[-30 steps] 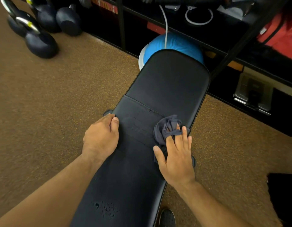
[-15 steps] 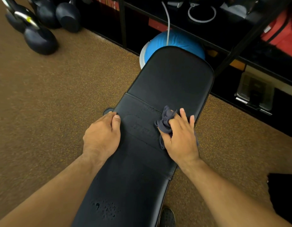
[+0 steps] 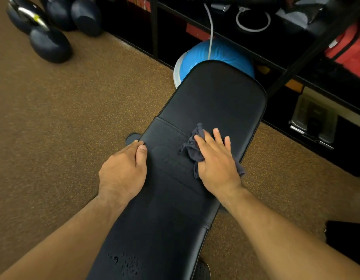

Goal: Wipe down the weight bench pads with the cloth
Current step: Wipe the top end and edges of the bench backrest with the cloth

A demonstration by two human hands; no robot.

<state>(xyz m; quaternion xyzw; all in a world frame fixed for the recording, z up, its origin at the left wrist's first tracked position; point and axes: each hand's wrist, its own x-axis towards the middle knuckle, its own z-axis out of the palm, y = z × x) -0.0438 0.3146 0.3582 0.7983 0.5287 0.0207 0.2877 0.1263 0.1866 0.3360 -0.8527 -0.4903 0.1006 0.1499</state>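
Observation:
A long black weight bench pad (image 3: 215,102) runs from the bottom centre up toward the shelving. A crumpled dark grey cloth (image 3: 192,151) lies on its middle section, near the seam to the upper pad. My right hand (image 3: 217,162) presses flat on the cloth with fingers spread, covering most of it. My left hand (image 3: 124,170) rests on the pad's left edge, thumb on top and fingers curled over the side. Water droplets (image 3: 124,263) sit on the near part of the pad.
Several dark kettlebells (image 3: 50,44) stand on the brown speckled floor at top left. A blue balance ball (image 3: 215,53) sits just beyond the bench's far end, under a black shelf rack (image 3: 308,55). A dark object (image 3: 346,239) lies at the right edge.
My right hand has slid the cloth up the pad toward the seam and flattened onto it. My left hand has stayed on the left edge.

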